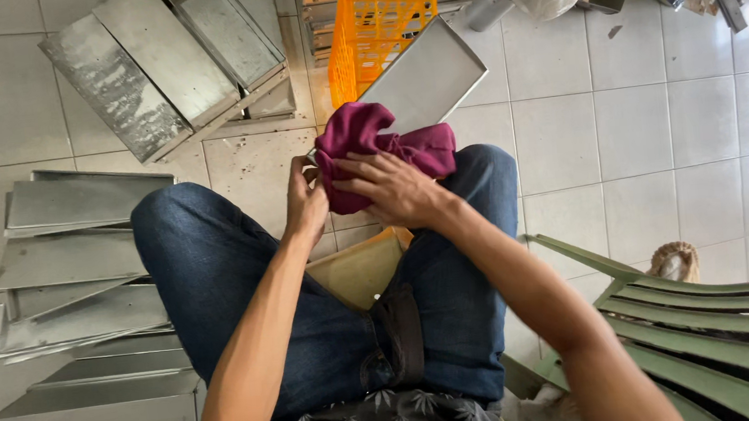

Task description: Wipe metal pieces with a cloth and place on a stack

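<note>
Item one: metal tray, flat, rectangular, grey. I see it tilted over the knees, its long axis running away from the grip, from the near corner under the cloth up toward the orange crate beyond it.

Item two: maroon cloth, bunched, lying on the tray's near end, directly at the grip.

Left hand: grip closed at the tray's near corner, fingers curled at the cloth's edge; whether it pinches metal, cloth or both I cannot tell, since the cloth covers the contact.

Right hand: fingers spread and laid flat on the cloth, pressing it to the tray, not clenched around anything. It sits just beside the left and is the nearer to the bulk of the cloth; the bare length of tray lies beyond both grips.

Surroundings: stack of similar trays on the floor, well out to the left of the grips; further metal trays ahead-left, leaning together; green slatted chair behind and to the right; tiled floor under all.
</note>
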